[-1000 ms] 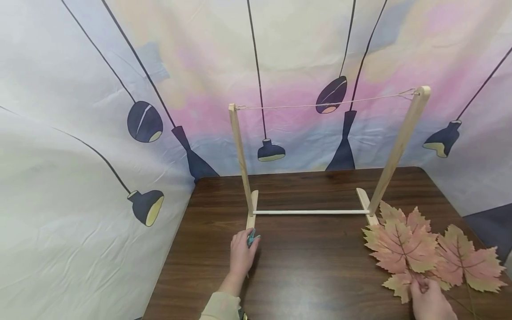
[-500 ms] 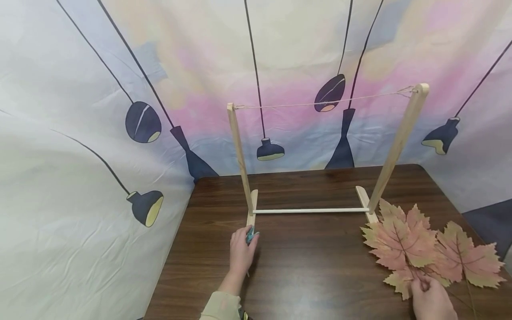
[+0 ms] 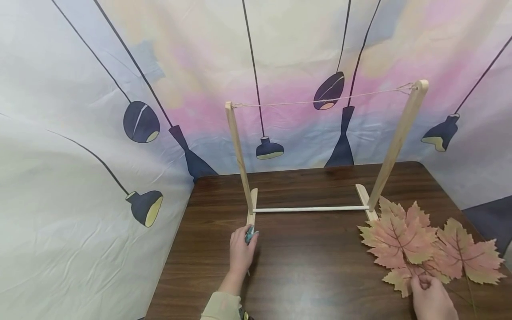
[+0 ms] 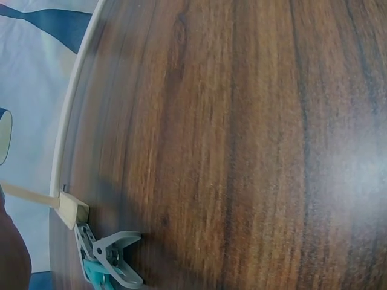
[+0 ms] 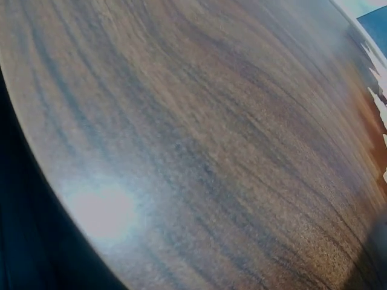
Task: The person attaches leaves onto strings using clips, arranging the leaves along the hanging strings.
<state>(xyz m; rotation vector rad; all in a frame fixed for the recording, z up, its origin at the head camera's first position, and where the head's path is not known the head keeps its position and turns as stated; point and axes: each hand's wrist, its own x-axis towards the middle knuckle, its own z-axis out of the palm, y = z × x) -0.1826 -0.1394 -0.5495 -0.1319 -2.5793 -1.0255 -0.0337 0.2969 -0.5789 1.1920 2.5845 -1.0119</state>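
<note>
Right hand point(image 3: 434, 298) pinches the artificial maple leaves point(image 3: 400, 242) near their stems, by the wooden stand's point(image 3: 394, 151) right foot point(image 3: 363, 195). Left hand point(image 3: 241, 253): thumb and fingers around spring clips point(image 3: 250, 234) near left foot point(image 3: 254, 195). Best: light pinch, stems only, don't crease lobes.

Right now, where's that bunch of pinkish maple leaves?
In the head view, the bunch of maple leaves is at the lower right, by the right upright of the wooden stand; the right hand pinches it at its near side.
</note>
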